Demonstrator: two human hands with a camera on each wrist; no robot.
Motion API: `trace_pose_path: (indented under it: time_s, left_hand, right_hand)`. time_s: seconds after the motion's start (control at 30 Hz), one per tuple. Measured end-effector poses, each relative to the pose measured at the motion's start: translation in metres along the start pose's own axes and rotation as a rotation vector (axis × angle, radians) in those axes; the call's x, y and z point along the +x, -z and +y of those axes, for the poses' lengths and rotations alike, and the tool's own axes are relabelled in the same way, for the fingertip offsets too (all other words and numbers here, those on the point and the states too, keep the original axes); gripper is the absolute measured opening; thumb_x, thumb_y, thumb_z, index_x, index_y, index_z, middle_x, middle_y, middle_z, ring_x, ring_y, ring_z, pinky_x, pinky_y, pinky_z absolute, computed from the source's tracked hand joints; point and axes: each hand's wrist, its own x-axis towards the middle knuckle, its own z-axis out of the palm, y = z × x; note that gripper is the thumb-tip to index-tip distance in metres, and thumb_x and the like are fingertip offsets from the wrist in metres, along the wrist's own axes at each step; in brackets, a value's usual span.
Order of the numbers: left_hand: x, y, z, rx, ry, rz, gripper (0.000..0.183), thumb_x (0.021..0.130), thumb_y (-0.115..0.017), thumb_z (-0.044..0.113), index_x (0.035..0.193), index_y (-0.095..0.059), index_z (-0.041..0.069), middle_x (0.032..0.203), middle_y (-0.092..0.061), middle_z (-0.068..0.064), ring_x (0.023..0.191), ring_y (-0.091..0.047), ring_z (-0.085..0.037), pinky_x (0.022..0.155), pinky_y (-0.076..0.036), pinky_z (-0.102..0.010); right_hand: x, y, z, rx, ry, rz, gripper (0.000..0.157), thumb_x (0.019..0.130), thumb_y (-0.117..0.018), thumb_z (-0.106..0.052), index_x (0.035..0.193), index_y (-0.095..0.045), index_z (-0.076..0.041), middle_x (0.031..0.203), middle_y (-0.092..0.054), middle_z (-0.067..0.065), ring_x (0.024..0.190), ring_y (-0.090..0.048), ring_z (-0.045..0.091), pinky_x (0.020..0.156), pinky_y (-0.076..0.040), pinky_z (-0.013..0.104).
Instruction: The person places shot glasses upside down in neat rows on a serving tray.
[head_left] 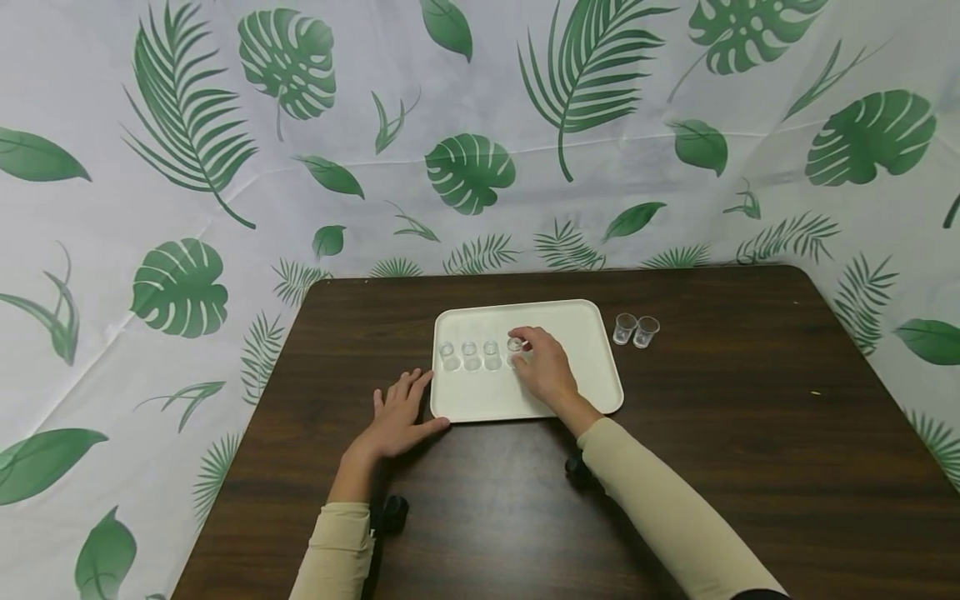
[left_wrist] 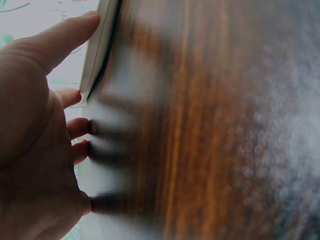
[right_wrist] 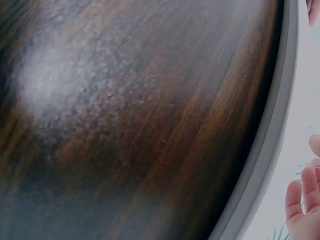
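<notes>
A white tray point(head_left: 480, 407) lies on the dark wooden table. Three small clear plastic cups stand in a row on its left half, the middle one point(head_left: 470, 357) between two others. Just right of that row, my right hand point(head_left: 549, 371) pinches another small clear cup point(head_left: 514, 344) between thumb and fingers, low over the tray. At the tray's front left corner, my left hand point(head_left: 401, 425) is spread, thumb and forefinger at the tray's edge and the other fingertips on the table. In the left wrist view the thumb lies along the tray rim point(left_wrist: 97, 50).
Two more clear cups, one of them tilted point(head_left: 646, 332), sit side by side on the table point(head_left: 750, 467) just right of the tray. Behind the table hangs a white cloth point(head_left: 405, 200) with green leaf prints. A small yellowish scrap point(head_left: 815, 392) lies farther right.
</notes>
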Motion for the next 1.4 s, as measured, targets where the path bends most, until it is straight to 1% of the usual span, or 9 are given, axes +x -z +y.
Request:
trace_pose_path:
  time_s: [0.3,0.63,0.83,0.93,1.07,1.2,1.4]
  left_hand:
    - [0.0,0.0,0.001,-0.005,0.002,0.005,0.09,0.09,-0.062,0.057,0.158,-0.021,0.014,0.16,-0.017,-0.02,0.147,-0.008,-0.041,0.104,0.001,-0.074]
    - [-0.001,0.0,0.001,-0.002,0.007,-0.002,0.091,0.09,-0.061,0.059,0.158,-0.02,0.014,0.16,-0.017,-0.02,0.147,-0.008,-0.04,0.105,0.001,-0.073]
    - [-0.001,0.0,0.002,0.005,0.009,0.002,0.09,0.09,-0.061,0.058,0.158,-0.02,0.014,0.16,-0.017,-0.019,0.147,-0.008,-0.04,0.105,0.0,-0.073]
    - [-0.001,0.0,0.002,0.009,0.005,0.005,0.09,0.09,-0.062,0.057,0.157,-0.021,0.014,0.16,-0.018,-0.02,0.147,-0.009,-0.041,0.104,0.0,-0.074]
    - [-0.001,-0.001,0.002,0.005,-0.001,0.014,0.088,0.09,-0.063,0.055,0.157,-0.023,0.013,0.159,-0.02,-0.02,0.147,-0.01,-0.042,0.104,0.0,-0.075]
    - [-0.001,-0.001,0.001,0.002,-0.005,0.017,0.089,0.09,-0.063,0.055,0.157,-0.023,0.013,0.159,-0.02,-0.021,0.146,-0.01,-0.042,0.103,0.0,-0.074]
    - [0.0,-0.003,0.0,0.006,-0.01,0.018,0.09,0.09,-0.06,0.058,0.157,-0.022,0.012,0.159,-0.019,-0.022,0.146,-0.01,-0.043,0.103,0.0,-0.074]
  right_hand:
    - [0.001,0.001,-0.004,-0.025,-0.03,-0.03,0.041,0.082,-0.071,-0.002,0.122,-0.066,-0.009,0.108,-0.064,0.007,0.098,-0.061,0.023,0.086,-0.046,0.04]
    - [-0.002,-0.001,-0.002,-0.059,-0.046,-0.057,0.05,0.082,-0.072,-0.005,0.13,-0.062,-0.011,0.111,-0.062,0.008,0.099,-0.06,0.023,0.086,-0.047,0.041]
    - [-0.004,0.002,-0.003,-0.049,-0.071,-0.057,0.052,0.082,-0.073,-0.008,0.132,-0.06,-0.012,0.113,-0.06,0.008,0.101,-0.06,0.023,0.087,-0.047,0.041]
    - [-0.005,0.004,-0.002,-0.042,-0.065,-0.056,0.052,0.082,-0.073,-0.008,0.133,-0.06,-0.011,0.115,-0.06,0.008,0.101,-0.06,0.023,0.088,-0.047,0.041]
    - [-0.007,0.008,-0.001,-0.028,-0.037,-0.048,0.055,0.082,-0.075,-0.007,0.135,-0.058,-0.01,0.115,-0.06,0.01,0.1,-0.06,0.025,0.086,-0.047,0.042]
    - [-0.01,0.013,-0.002,-0.007,-0.032,-0.034,0.059,0.08,-0.076,-0.007,0.136,-0.057,-0.01,0.116,-0.06,0.011,0.101,-0.06,0.026,0.086,-0.047,0.042]
    - [-0.015,0.024,-0.004,0.029,-0.031,0.029,0.061,0.078,-0.079,-0.007,0.135,-0.058,-0.008,0.116,-0.06,0.013,0.101,-0.059,0.027,0.085,-0.047,0.043]
